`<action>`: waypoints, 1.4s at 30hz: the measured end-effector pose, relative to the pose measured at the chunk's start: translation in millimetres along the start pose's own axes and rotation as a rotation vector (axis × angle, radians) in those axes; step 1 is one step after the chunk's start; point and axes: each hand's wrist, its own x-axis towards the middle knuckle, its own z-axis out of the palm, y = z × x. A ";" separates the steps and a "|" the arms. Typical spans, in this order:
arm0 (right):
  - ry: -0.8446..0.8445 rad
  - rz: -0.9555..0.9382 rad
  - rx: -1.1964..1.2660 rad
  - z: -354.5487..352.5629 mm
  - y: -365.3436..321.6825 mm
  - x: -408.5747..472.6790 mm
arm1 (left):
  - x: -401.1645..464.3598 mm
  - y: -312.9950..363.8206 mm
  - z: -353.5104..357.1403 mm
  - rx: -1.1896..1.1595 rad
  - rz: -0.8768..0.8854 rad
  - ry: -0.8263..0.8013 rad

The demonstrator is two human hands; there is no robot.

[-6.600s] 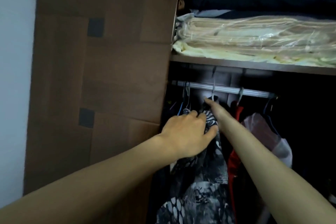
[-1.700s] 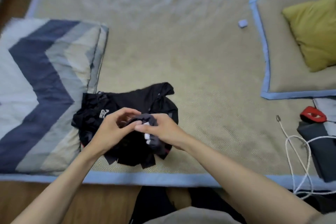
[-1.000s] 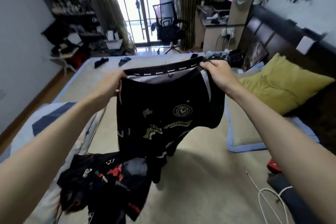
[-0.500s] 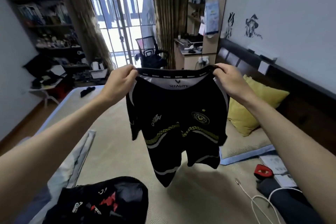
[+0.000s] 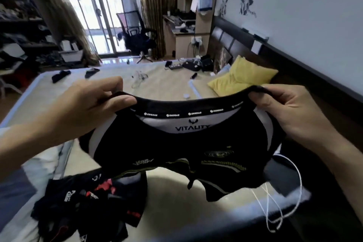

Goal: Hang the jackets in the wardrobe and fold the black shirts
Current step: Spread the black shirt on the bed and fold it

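Shirt in hand: I hold one black shirt (image 5: 182, 149) up in the air by its shoulders, above the bed (image 5: 161, 88), with the collar opening toward me.
Left hand: my left hand (image 5: 92, 104) pinches the left shoulder of the shirt, thumb on my side of the cloth and the other fingers curled behind it.
Right hand: my right hand (image 5: 290, 112) grips the right shoulder in the same way, fingers closed around the bunched cloth.
Long axis: the collar line runs from hand to hand, across my view; the body of the shirt hangs down and away from it, toward the bed.
Nearer hand: both hands are at about the same height and, I think, the same distance from the bed; the wide lens makes this hard to judge.
Lower edge: the hem hangs near the bed surface, but I cannot tell if it touches.
Other shirts: a pile of black shirts (image 5: 88, 206) lies on the bed, below my left hand and left of the hanging hem.
Next move, my judgement: I should lower the shirt flat on the bare part of the bed to the right of the pile, hem first, keeping the collar line straight.
Risk: if I drift left, the hem will land on the pile.
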 end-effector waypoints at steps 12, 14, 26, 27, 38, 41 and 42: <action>0.010 0.442 -0.099 26.6 170.1 -23.1 | -46.3 -63.7 169.2 -0.417 -0.428 -0.147; -0.054 0.562 -0.152 40.0 245.9 -9.2 | -52.2 -108.4 234.7 -0.413 -0.602 -0.151; -0.223 0.918 -0.242 183.2 618.3 20.8 | -162.2 -309.2 506.3 -0.372 -1.166 -0.350; -0.226 0.926 -0.254 192.7 633.5 21.4 | -170.8 -314.9 519.4 -0.366 -1.188 -0.347; -0.227 0.712 -0.444 245.1 769.2 179.7 | -119.3 -490.7 595.1 -0.230 -1.240 -0.115; -0.269 0.622 -0.573 250.4 802.2 225.1 | -93.1 -538.4 603.6 -0.196 -1.210 -0.102; -0.263 0.585 -0.612 251.2 812.1 238.0 | -83.8 -550.6 606.6 -0.205 -1.218 -0.097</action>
